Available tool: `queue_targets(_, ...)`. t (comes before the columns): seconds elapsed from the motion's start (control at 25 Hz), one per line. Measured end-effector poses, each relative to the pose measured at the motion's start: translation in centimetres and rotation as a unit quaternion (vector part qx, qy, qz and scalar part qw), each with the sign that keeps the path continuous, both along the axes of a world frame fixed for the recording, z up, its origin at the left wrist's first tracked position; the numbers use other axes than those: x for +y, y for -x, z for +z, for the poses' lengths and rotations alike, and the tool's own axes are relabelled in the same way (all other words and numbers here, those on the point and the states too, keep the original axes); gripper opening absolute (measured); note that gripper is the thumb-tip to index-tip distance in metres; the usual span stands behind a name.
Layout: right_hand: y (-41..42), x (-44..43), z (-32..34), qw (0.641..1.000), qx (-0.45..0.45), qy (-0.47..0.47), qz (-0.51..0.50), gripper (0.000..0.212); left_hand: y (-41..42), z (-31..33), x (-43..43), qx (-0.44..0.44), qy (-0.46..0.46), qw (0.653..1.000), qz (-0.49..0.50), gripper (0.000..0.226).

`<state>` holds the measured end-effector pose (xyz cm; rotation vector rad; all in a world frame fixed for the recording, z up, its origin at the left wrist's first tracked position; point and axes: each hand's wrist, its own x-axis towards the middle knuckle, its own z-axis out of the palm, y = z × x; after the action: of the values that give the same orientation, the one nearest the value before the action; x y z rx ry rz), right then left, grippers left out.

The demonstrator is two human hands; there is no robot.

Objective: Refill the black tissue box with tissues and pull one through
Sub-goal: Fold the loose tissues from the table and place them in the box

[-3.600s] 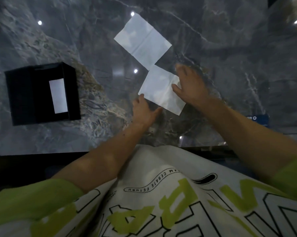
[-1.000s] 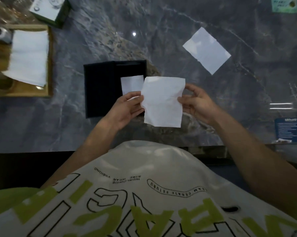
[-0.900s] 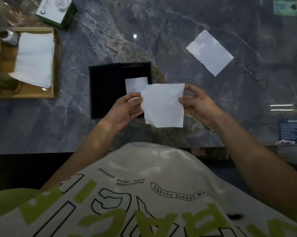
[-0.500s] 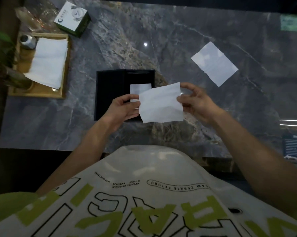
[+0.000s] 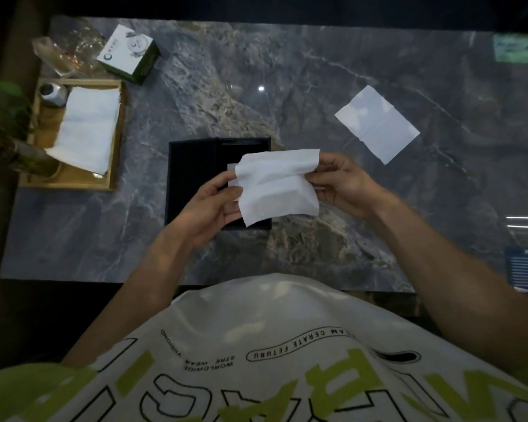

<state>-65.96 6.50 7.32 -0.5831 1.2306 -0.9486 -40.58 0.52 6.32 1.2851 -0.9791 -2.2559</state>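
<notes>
1. Currently we hold one white tissue [image 5: 276,184] above the black box [image 5: 195,181]: left hand [image 5: 209,208] pinches its left edge, right hand [image 5: 340,184] pinches its right edge.
2. We note a second tissue [image 5: 377,124] flat on the marble table [image 5: 317,86], well apart to the right.

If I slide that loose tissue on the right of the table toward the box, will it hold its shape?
Probably not. The loose tissue is thin, creased and lies flat, so it likely bunches if pushed. The held tissue already sags between the left hand and right hand, suggesting it's floppy and very light.
</notes>
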Motion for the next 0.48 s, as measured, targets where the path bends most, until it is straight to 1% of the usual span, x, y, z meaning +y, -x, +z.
queue_targets(0.08, -0.6, -0.4, 0.1, 0.999, 0.006, -0.001, -0.032, 0.036, -0.4, 0.5, -1.2, 0.021, -0.011, 1.000, -0.021, 0.027)
queue_targets(0.16, -1.8, -0.6, 0.5, 0.998, 0.021, -0.002, -0.055, 0.044, -1.4, 0.8, -2.2, 0.048, -0.038, 0.997, -0.051, 0.027)
queue_targets(0.2, -2.4, -0.8, 0.7, 0.997, 0.046, 0.005, -0.058, 0.045, -1.8, 0.8, -2.9, 0.065, -0.062, 0.994, -0.063, 0.027)
queue_targets(0.24, -3.0, -0.9, 0.9, 0.995, 0.083, 0.015, -0.055, 0.041, -2.2, 0.7, -3.4, 0.077, -0.086, 0.991, -0.065, 0.030)
queue_targets(0.32, -3.9, -1.2, 1.3, 0.983, 0.174, 0.036, -0.050, 0.030, -2.7, 0.7, -4.2, 0.083, -0.117, 0.988, -0.058, 0.046)
queue_targets(0.36, -4.3, -1.5, 1.3, 0.973, 0.218, 0.049, -0.049, 0.030, -2.9, 0.5, -4.5, 0.082, -0.120, 0.988, -0.057, 0.052)
queue_targets(0.4, -4.7, -1.8, 1.3, 0.965, 0.252, 0.060, -0.050, 0.031, -3.0, 0.4, -4.6, 0.081, -0.116, 0.988, -0.056, 0.052)
queue_targets(0.48, -5.2, -2.3, 1.5, 0.955, 0.282, 0.075, -0.055, 0.034, -3.1, 0.5, -4.8, 0.067, -0.100, 0.991, -0.050, 0.042)
